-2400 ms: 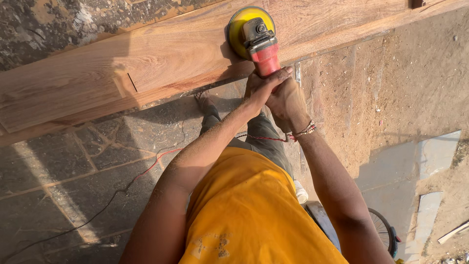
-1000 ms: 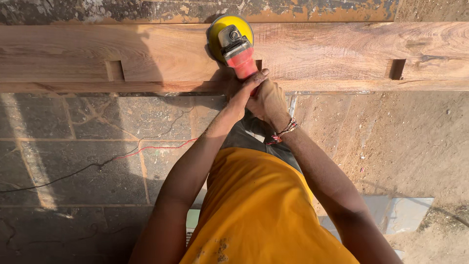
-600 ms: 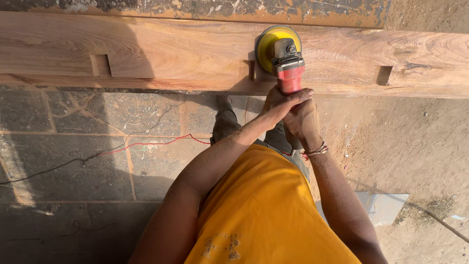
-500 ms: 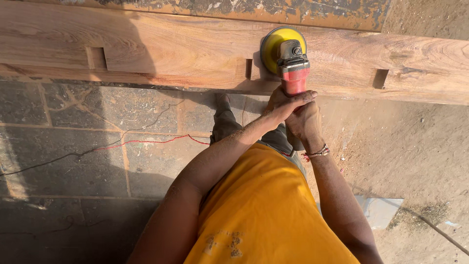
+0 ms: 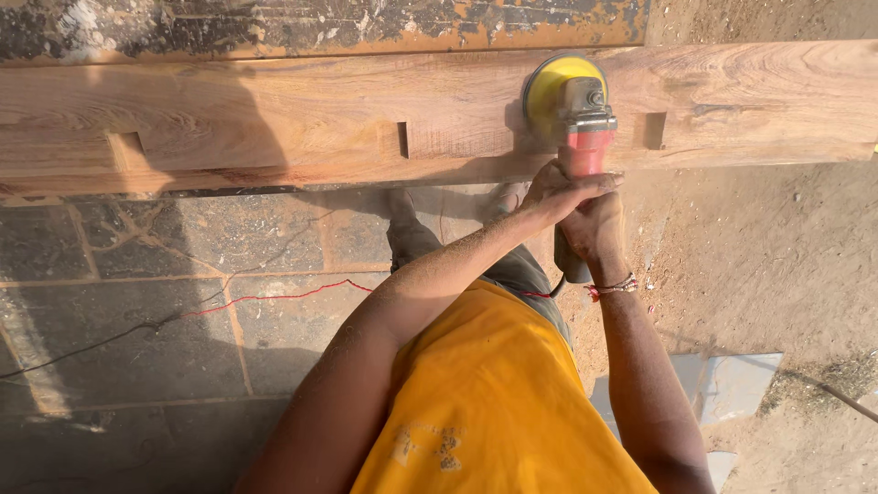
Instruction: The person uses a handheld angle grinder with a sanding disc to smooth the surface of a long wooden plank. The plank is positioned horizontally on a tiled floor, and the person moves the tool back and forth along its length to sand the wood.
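Observation:
A long wooden beam (image 5: 274, 119) with several rectangular notches lies across the top of the view. A red-bodied angle grinder (image 5: 578, 128) with a yellow sanding disc rests on the beam near its right half. My left hand (image 5: 562, 190) wraps the grinder's red body from the left. My right hand (image 5: 594, 233), with a thread bracelet at the wrist, grips the rear of the handle just below. Sawdust coats both forearms. A yellow shirt fills the lower middle.
Dark stone paving (image 5: 137, 311) lies below the beam at left, crossed by a red wire (image 5: 274, 297) and a dark cable. Sandy ground (image 5: 777, 265) spreads to the right. Pale flat tiles (image 5: 722, 384) lie at lower right. A stained wall (image 5: 320, 23) runs behind the beam.
The grinder and both hands have travelled rightward along the beam, from near one notch toward the notch further right. The view has shifted with them.

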